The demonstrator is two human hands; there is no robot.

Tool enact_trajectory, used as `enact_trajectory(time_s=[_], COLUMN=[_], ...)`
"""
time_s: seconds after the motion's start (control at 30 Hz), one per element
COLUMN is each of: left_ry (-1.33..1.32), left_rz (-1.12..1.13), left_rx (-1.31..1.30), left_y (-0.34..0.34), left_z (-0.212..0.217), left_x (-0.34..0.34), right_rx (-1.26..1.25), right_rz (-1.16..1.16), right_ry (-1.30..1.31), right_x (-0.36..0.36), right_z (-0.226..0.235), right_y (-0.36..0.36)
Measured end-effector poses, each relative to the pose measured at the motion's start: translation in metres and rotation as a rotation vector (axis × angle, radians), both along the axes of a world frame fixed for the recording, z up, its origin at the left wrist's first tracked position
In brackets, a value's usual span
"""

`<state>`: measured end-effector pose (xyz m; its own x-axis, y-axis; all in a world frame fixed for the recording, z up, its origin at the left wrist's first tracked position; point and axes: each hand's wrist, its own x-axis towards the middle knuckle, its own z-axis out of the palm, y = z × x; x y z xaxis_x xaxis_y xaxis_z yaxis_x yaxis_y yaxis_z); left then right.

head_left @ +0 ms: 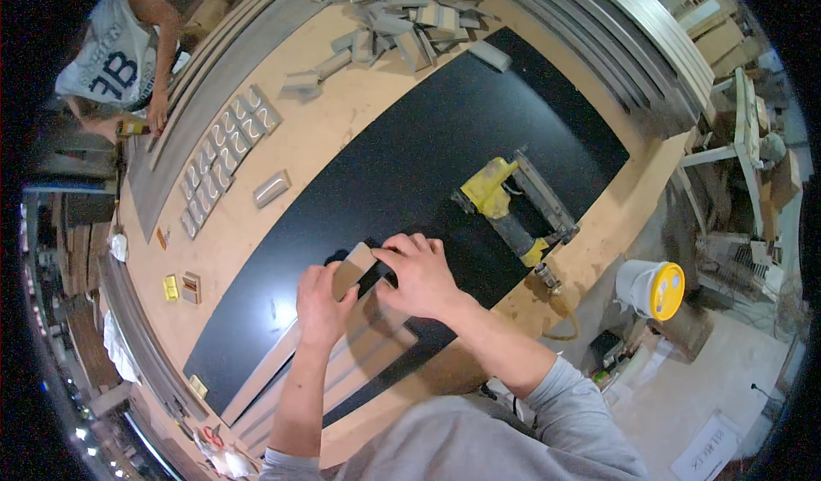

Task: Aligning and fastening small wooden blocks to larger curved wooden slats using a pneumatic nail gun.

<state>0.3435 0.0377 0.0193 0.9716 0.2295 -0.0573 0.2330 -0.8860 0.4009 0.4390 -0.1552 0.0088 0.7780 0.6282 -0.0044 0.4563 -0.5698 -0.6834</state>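
Note:
Both of my hands are over a large black panel [385,173], at its near edge. My left hand [320,307] is closed round a small grey-brown wooden block [353,269]. At the block's right end, the bent fingers of my right hand [419,277] grip its edge. Just below the hands, long grey-brown wooden strips [363,353] lie side by side across the panel. To the right of my right hand a yellow and black nail gun [505,207] rests on the panel, with a hose fitting at its near end.
Blocks with glue squiggles [227,152] lie in rows at left, near a single block [272,188]. A pile of blocks [410,19] and long boards [590,28] are at the far side. A yellow-lidded bucket [650,289] stands right. Another person [120,45] works far left.

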Motion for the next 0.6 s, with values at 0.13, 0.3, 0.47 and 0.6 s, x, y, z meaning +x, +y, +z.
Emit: enact_trajectory(time_s=[0.13,0.3,0.47,0.6], left_ry=[0.023,0.047,0.088,0.061], left_rz=[0.029,0.024,0.024,0.027], left_rx=[0.039,-0.022,0.022,0.014], left_y=[0.015,0.009,0.001,0.007], left_z=[-0.003,-0.003,-0.006,-0.007], left_x=[-0.012,-0.013,-0.015,-0.023], right_rx=[0.194,-0.087,-0.181,-0.31], right_rz=[-0.111,-0.446,-0.464,-0.397], right_ry=[0.009,-0.214,-0.164,-0.078], right_x=[0.022,0.048,0.055,0.077], right_z=[0.027,0.031,0.015,0.018], right_y=[-0.002,-0.09,-0.099,-0.087])
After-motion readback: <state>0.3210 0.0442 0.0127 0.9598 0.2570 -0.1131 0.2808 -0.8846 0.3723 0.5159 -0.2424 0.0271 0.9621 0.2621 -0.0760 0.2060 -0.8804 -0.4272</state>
